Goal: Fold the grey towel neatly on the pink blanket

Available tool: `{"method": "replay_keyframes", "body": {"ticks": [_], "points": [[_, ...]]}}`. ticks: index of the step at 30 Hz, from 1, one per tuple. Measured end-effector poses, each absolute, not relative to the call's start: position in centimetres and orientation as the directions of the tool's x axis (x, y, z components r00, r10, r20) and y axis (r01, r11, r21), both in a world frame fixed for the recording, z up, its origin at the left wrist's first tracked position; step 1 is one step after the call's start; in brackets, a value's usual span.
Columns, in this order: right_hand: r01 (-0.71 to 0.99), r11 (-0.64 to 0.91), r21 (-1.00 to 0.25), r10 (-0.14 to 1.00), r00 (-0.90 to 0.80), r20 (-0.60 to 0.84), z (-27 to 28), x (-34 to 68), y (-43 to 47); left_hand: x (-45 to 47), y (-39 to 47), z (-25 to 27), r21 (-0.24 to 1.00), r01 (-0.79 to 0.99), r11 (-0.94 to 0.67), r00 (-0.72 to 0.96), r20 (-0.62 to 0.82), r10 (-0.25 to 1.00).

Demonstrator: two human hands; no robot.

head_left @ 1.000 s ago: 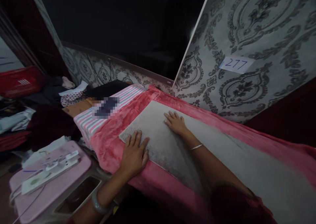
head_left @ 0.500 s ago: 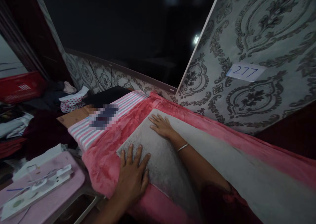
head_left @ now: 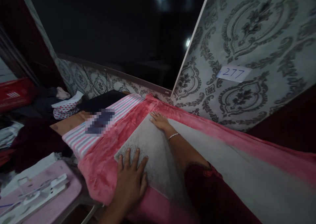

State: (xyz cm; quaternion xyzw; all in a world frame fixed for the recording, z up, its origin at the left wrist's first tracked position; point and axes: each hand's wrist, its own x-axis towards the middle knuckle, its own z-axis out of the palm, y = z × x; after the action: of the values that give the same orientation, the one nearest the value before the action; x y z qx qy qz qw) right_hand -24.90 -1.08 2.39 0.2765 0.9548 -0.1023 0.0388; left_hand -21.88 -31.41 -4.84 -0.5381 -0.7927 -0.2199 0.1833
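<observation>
A long grey sheet of cloth lies over a red-pink plush blanket. My left hand rests flat near the sheet's near-left corner, fingers spread, palm partly over the pink blanket. Farther off, my right hand lies palm down at the sheet's far-left corner with its fingers stretched out. Neither hand grips anything. Beyond the sheet's left end is a striped pillow in pink, grey and white; part of it is blurred by a pixel mask.
At lower left a pink table carries a white power strip. Clothes, a polka-dot cloth and a red bag are piled on the left. A large dark screen and a patterned wall with a "277" paper stand behind.
My right hand has shifted slightly toward the far corner of the sheet, its fingers closer together. My left hand stays at the near corner. The view has moved a little to the right.
</observation>
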Motion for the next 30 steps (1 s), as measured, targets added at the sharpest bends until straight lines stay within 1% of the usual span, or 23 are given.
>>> {"method": "replay_keyframes", "body": {"ticks": [3,6,8,10,13,14,16,18,20,23,26,30], "points": [[0.507,0.844,-0.175,0.489,-0.862,-0.135,3.6,-22.9,-2.7,-21.9,-31.3,-4.4,0.13,0.934,0.332,-0.352,0.489,0.798],[0.405,0.897,-0.176,0.397,-0.914,-0.081,3.9,-18.4,-4.9,-22.1,-31.2,-4.1,0.109,0.937,0.332,-0.343,0.469,0.814],[0.333,0.928,-0.17,0.327,-0.943,-0.059,3.5,-14.0,-6.3,-22.3,-31.1,-3.8,0.125,0.935,0.331,-0.35,0.461,0.816],[0.304,0.937,-0.17,0.296,-0.953,-0.069,3.0,-9.1,-7.3,-22.4,-31.1,-3.3,0.151,0.931,0.331,-0.363,0.45,0.816],[0.338,0.924,-0.18,0.327,-0.941,-0.087,2.3,-3.0,-7.9,-21.3,-30.5,-1.9,0.175,0.929,0.327,-0.371,0.428,0.824],[0.35,0.919,-0.183,0.34,-0.937,-0.085,2.2,-1.5,-7.9,-20.5,-30.0,-1.4,0.178,0.937,0.301,-0.349,0.425,0.835],[0.359,0.913,-0.194,0.351,-0.933,-0.074,2.0,0.1,-7.7,-18.1,-28.9,-0.6,0.19,0.969,0.159,-0.225,0.41,0.884],[0.344,0.917,-0.203,0.339,-0.939,-0.061,1.6,0.4,-7.3,-15.3,-27.7,-0.4,0.209,0.977,-0.051,-0.031,0.368,0.929],[0.319,0.928,-0.194,0.315,-0.948,-0.049,1.2,-0.2,-6.8,-13.0,-26.6,-0.9,0.209,0.958,-0.196,0.125,0.312,0.942],[0.321,0.934,-0.154,0.321,-0.947,-0.027,0.5,-1.5,-5.3,-11.5,-26.0,-2.2,0.148,0.961,-0.232,0.189,0.261,0.947],[0.405,0.905,-0.132,0.407,-0.913,-0.016,0.1,-2.8,-2.5,-11.8,-26.2,-3.0,0.109,0.965,-0.238,0.204,0.255,0.945],[0.522,0.844,-0.126,0.523,-0.852,-0.027,0.0,-4.5,1.5,-12.3,-26.5,-3.0,0.096,0.965,-0.243,0.21,0.264,0.941]]}}
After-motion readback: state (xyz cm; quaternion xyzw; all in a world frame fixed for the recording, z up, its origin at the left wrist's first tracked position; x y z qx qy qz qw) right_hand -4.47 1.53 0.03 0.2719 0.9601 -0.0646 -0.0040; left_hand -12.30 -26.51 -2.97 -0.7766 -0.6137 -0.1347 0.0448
